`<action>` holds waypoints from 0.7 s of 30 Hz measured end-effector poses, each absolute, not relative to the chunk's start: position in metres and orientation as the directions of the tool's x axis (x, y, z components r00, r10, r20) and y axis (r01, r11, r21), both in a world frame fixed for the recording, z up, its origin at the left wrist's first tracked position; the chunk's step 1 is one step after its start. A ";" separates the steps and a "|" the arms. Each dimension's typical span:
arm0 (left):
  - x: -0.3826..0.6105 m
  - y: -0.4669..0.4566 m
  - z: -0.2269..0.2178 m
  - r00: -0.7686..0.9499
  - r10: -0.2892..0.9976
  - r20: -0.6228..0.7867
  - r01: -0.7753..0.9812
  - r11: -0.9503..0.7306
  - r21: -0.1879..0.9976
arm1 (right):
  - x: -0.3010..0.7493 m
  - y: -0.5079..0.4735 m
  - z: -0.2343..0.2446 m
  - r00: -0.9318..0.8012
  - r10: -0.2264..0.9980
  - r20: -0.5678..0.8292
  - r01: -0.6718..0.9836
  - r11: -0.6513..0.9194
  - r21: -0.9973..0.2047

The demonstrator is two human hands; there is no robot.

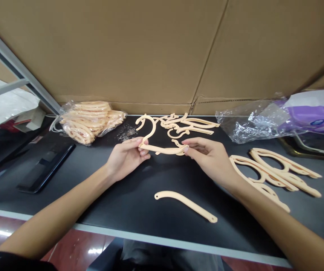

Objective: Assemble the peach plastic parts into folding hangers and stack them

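Note:
Between my two hands is a cream plastic hanger piece (164,150), a curved arm with a hook (152,130) rising at its left end. My left hand (126,157) pinches it where hook and arm meet. The fingers of my right hand (207,156) close on the arm's right end. Below, a loose hanger arm (186,205) lies alone on the black table (116,210). Just beyond my hands sits a pile of hanger parts (190,123), partly hidden behind the held piece. To the right of my right hand rest several folded hangers (266,171).
A clear bag of hanger parts (87,118) stands at the back left, with a dark flat object (47,167) before it. At the back right are crumpled clear plastic (243,120) and a purple package (314,116). Cardboard (122,49) walls the far side.

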State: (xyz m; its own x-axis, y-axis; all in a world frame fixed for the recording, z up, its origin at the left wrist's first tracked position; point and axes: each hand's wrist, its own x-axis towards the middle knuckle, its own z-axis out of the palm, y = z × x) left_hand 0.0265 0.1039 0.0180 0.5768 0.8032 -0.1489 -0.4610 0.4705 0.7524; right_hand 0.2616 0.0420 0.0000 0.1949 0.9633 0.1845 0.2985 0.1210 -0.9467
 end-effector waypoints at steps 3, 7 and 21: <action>0.026 0.104 0.018 0.573 0.805 -0.153 -0.472 0.477 0.742 | 0.260 0.040 -0.002 0.161 0.963 0.216 0.365 0.145 -0.919; 0.026 0.104 0.018 0.565 0.810 -0.153 -0.481 0.474 0.738 | 0.257 0.037 -0.003 0.097 0.941 0.325 0.503 0.236 -0.831; 0.026 0.105 0.017 0.566 0.809 -0.158 -0.466 0.473 0.748 | 0.254 0.034 -0.002 0.003 0.901 0.433 0.598 0.346 -0.723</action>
State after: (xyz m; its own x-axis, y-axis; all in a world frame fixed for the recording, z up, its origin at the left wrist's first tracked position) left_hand 0.0264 0.1049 0.0167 0.5662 0.8089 -0.1584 -0.4663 0.4728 0.7477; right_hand 0.2536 0.0344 -0.0018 0.0027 0.9014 0.4330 0.5976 0.3457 -0.7234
